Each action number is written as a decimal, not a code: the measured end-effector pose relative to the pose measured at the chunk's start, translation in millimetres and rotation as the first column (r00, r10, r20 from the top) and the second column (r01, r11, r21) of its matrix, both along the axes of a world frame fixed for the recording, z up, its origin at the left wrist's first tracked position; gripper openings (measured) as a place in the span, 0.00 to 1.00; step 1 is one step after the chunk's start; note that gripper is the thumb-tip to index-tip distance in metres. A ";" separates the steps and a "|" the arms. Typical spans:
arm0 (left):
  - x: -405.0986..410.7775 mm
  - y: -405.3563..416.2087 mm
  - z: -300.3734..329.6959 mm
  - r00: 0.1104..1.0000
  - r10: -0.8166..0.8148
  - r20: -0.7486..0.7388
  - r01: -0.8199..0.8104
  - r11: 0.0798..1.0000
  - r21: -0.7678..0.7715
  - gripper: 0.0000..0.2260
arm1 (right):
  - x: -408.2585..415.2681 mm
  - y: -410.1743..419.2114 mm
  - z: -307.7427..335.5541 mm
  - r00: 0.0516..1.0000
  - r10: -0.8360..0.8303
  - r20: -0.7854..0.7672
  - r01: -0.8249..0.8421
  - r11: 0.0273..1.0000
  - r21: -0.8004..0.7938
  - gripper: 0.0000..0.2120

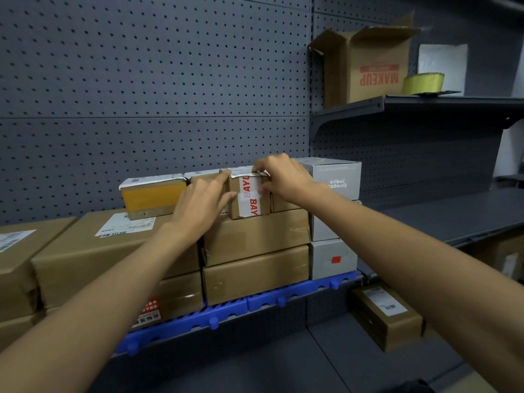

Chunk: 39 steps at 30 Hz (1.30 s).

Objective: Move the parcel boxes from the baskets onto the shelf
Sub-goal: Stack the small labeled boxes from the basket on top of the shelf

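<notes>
- Both bare forearms reach up from the bottom corners of the frame and converge on the top row of a parcel stack, with no basket in view.
- Low on the right, a small brown cardboard parcel with a white barcode label (386, 314) lies alone on the dark floor-level deck, well apart from both hands.
- A blue plastic slotted pallet strip (297, 293) edges the grey metal shelf (453, 219), carrying stacked brown cartons and, at the right end, grey printed cartons (334, 180).
- The left hand (202, 204) lies on the left face of the small brown cardboard box banded with white tape and red lettering (249, 198), its fingers nearly straight and pointing up and to the right, index tip at the box's upper left corner.
- The right hand (279, 177) curls over the box's top right corner, thumb on the front face and fingers hooked over the white-labelled top edge: a clamped grip.
- That box stands upright, taller than wide, on a larger brown carton (255, 236); a brown box is close on its right, another sits just to its left behind the hand, and a yellow-taped box (153, 195) lies beyond that.
- The box sits between the two hands, so squaring it into line looks like a short push straight back towards the grey pegboard wall (156, 80).
- Far right, an open brown carton marked MAKEUP upside down (368, 66) and a yellow tape roll (424, 83) occupy the upper shelf.
</notes>
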State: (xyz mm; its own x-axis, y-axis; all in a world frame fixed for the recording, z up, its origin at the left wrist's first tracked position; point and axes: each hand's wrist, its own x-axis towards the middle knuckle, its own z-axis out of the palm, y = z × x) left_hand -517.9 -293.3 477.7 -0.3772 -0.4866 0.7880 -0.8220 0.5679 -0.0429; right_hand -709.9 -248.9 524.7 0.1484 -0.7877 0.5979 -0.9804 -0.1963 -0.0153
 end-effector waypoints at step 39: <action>-21.0 91.1 -8.2 0.962 -0.100 0.256 0.095 0.995 0.032 0.21 | -70.0 106.0 -60.1 0.995 -0.097 0.016 0.095 0.989 0.117 0.20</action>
